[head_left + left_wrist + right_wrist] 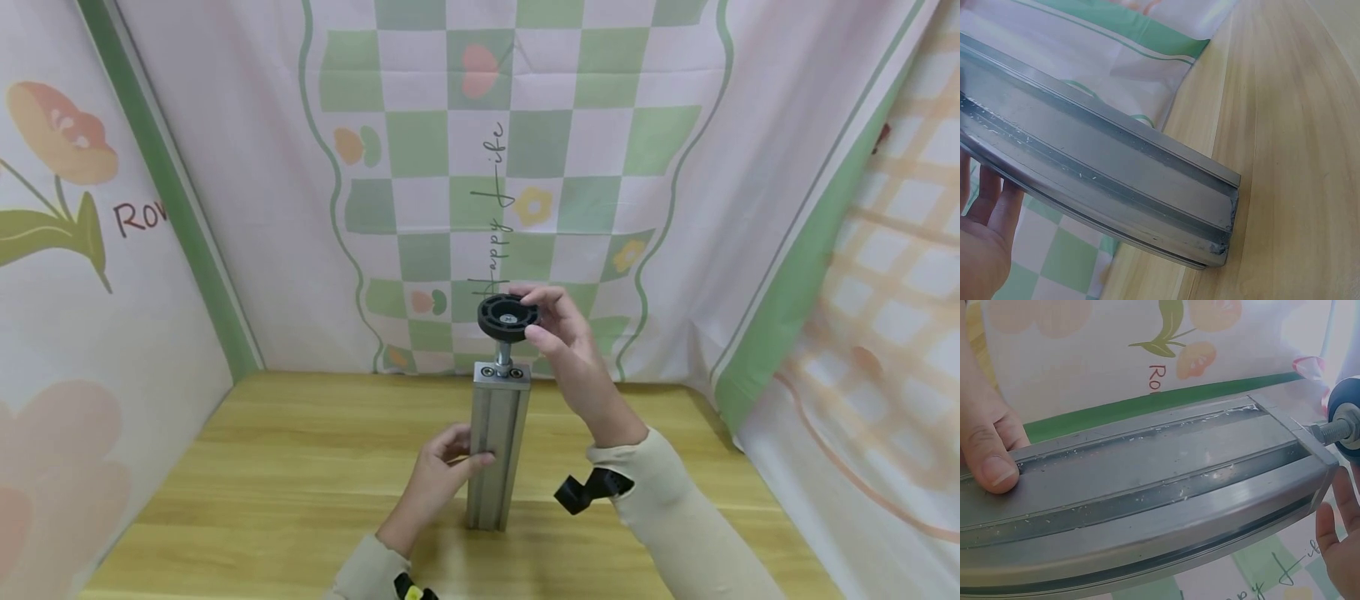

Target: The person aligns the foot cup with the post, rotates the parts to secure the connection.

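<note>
An aluminium profile [491, 467] stands upright on the wooden table, its lower end on the surface. My left hand [444, 467] grips it around the middle, thumb [999, 470] lying along the near face. From the end plate [501, 383] on top, with two screws in it, rises a threaded stud [1335, 432] with a nut. That stud carries a black round levelling foot [491, 327], facing up. My right hand [573, 362] pinches the foot's right rim between thumb and fingers. Small pale specks lie in the profile's grooves in the right wrist view.
The wooden tabletop [300, 467] spreads around the profile. Behind it hangs a checked, printed cloth [420, 142], with further printed cloth [52, 333] at the left and right sides. Black straps [592, 490] sit on both wrists.
</note>
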